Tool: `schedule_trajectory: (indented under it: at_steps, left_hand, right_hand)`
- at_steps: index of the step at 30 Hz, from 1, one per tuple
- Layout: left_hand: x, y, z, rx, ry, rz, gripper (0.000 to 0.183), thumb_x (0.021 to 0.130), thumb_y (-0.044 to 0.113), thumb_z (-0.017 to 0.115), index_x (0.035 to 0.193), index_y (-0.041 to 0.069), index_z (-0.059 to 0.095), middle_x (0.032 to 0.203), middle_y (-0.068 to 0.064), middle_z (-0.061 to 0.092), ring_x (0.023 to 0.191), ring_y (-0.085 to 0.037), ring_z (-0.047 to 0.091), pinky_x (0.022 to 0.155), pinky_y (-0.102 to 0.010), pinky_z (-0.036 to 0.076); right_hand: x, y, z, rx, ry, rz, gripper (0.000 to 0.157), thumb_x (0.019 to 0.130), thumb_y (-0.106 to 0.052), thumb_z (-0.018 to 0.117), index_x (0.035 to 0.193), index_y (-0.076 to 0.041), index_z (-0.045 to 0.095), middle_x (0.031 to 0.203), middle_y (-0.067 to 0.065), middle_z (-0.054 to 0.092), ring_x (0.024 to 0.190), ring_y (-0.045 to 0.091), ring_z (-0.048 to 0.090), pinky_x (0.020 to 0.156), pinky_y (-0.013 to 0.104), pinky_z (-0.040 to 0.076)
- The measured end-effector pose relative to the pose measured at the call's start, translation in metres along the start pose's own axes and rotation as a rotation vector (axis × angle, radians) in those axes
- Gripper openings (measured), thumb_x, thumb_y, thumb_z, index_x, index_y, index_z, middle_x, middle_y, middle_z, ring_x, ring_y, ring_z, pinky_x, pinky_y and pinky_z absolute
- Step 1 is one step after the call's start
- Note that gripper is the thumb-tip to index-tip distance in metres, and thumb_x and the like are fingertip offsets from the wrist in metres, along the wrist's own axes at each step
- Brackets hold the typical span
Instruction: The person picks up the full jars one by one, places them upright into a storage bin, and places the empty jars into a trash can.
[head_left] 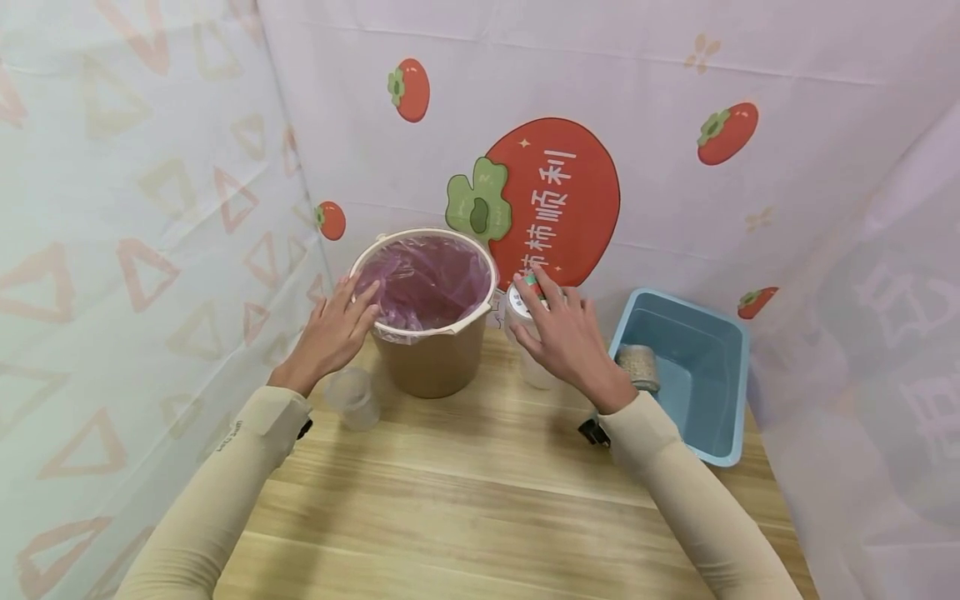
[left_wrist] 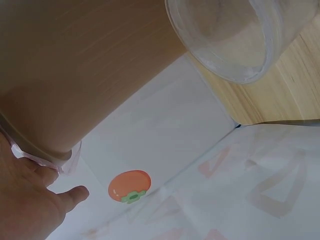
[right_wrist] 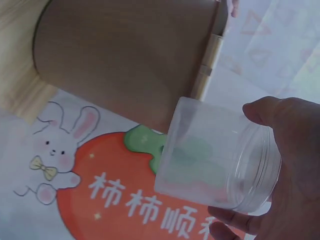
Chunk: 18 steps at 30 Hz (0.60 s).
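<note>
A brown trash bin (head_left: 431,358) with a cream rim and a purple plastic liner (head_left: 442,283) stands near the back wall. My left hand (head_left: 333,329) rests at the bin's left rim, fingers reaching over the edge and thumb sticking out in the left wrist view. With thumb and fingers, my right hand (head_left: 562,333) holds a clear plastic jar (right_wrist: 205,155) by its lid end, right of the bin. Below my left wrist, a clear plastic cup-like container (head_left: 356,400) is on the wooden table, its round mouth large in the left wrist view.
A blue plastic basin (head_left: 723,392) stands on the right, with a jar of pale grainy contents (head_left: 639,367) inside. Printed cloth walls (head_left: 360,158) close in the wooden table (head_left: 450,500) at the back and sides.
</note>
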<state>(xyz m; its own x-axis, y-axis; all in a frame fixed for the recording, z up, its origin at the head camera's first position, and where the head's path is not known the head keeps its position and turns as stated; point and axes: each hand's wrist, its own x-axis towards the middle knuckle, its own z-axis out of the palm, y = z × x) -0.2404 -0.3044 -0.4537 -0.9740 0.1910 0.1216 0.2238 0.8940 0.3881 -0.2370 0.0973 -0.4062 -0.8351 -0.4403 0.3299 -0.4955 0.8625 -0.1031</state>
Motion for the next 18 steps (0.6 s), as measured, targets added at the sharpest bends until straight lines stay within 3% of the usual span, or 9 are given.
schedule_trajectory:
  at_steps: [7,13,18]
  left_hand:
    - [0.0,-0.002,0.001,0.0,0.004,0.002,0.067,0.118,0.056,0.021,0.176,0.022,0.025,0.186,-0.011,0.003,0.171,-0.04,0.0,0.131,-0.076,0.002]
    - [0.001,-0.003,0.003,0.008,0.011,0.008,0.067,0.118,0.055,0.022,0.175,0.021,0.027,0.185,-0.013,0.006,0.171,-0.042,0.003,0.131,-0.076,0.003]
    - [0.001,-0.003,0.004,0.01,0.023,0.009,0.067,0.118,0.055,0.023,0.174,0.021,0.029,0.185,-0.013,0.009,0.171,-0.043,0.004,0.131,-0.076,0.004]
  right_hand:
    - [0.026,-0.017,-0.013,0.013,-0.014,0.003,0.073,0.109,-0.052,0.059,0.173,-0.027,0.032,0.181,0.01,0.026,0.137,0.045,0.049,0.102,0.064,0.046]
    - [0.047,-0.033,-0.01,0.043,-0.038,0.005,0.076,0.109,-0.052,0.059,0.174,-0.029,0.029,0.182,0.01,0.024,0.143,0.044,0.046,0.109,0.067,0.043]
    - [0.061,-0.046,-0.004,0.065,-0.036,0.007,0.074,0.109,-0.054,0.058,0.173,-0.029,0.031,0.181,0.009,0.025,0.134,0.042,0.051,0.107,0.065,0.044]
